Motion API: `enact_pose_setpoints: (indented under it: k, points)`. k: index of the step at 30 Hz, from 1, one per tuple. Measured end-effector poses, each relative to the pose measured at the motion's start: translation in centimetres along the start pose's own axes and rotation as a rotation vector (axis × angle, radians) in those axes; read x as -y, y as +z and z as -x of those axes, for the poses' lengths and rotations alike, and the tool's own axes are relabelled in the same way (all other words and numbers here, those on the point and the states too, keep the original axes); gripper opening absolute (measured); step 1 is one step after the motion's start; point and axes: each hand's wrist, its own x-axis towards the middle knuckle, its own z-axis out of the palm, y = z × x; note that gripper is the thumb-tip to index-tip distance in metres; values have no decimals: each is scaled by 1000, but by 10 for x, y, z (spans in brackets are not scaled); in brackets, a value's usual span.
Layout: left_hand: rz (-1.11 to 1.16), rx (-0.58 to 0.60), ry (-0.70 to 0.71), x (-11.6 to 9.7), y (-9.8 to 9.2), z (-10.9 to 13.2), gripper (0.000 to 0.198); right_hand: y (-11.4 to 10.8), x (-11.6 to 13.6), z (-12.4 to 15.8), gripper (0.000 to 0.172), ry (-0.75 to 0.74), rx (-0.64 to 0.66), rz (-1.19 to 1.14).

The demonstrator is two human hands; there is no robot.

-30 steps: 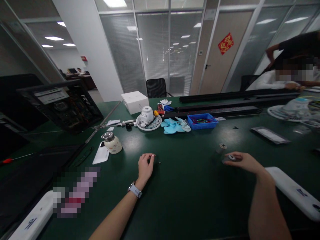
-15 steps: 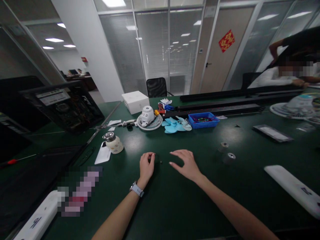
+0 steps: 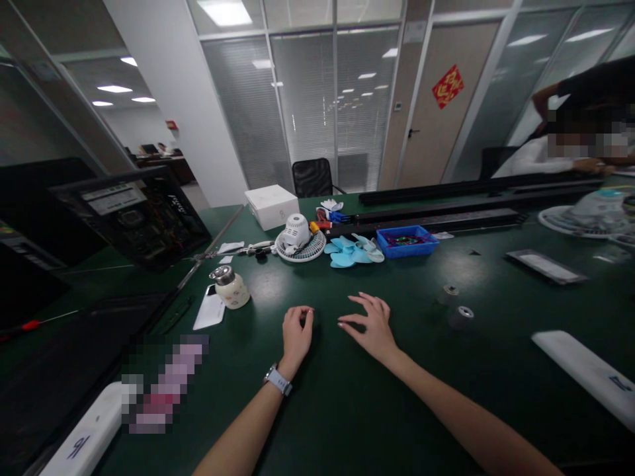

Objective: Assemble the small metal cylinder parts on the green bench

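Observation:
My left hand (image 3: pixel 296 336) is held over the green table (image 3: pixel 327 410), its fingers curled round to meet the thumb. Whatever lies between those fingertips is hidden or too small to name. Across a short gap, my right hand (image 3: pixel 372 328) brings thumb and index fingertip together in a pinch, with the other fingers spread above. Anything in that pinch is too small to make out. Nearest on the right are two small grey metal cylinders (image 3: pixel 462 318). To the left stands a cream jar with a metal top (image 3: pixel 231 291), beside a white phone-like slab (image 3: pixel 209 311).
Light-blue fan blades (image 3: pixel 351 251), a blue tray (image 3: pixel 407 242) of small parts and a white fan part (image 3: pixel 299 241) lie farther back. White long pieces (image 3: pixel 585 373) flank both sides. An opened electronic panel (image 3: pixel 133 215) leans left. Other people (image 3: pixel 536 158) are at the far right.
My right thumb and index finger have closed from a gap into a pinch. A tiny object seen between the hands earlier no longer shows. The whole view has shifted slightly.

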Motion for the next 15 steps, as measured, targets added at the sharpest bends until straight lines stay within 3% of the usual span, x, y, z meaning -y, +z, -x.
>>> enact_pose_setpoints:
  k: [3, 6, 8, 11, 15]
  points:
    - [6, 2, -18, 0, 0, 0, 27, -52, -49, 18, 19, 12, -206, 108]
    - [5, 3, -22, -1, 0, 0, 26, -101, -105, 42, 30, 242, -424, 228]
    - [3, 0, -18, -1, 0, -1, 25, -123, -134, 59, 39, 394, -501, 270]
    - [1, -4, -24, -1, 1, -1, 26, -136, -156, 77, 45, 470, -490, 261]
    - [-14, 2, -31, 1, 1, -1, 27, -133, -161, 82, 49, 473, -389, 246]
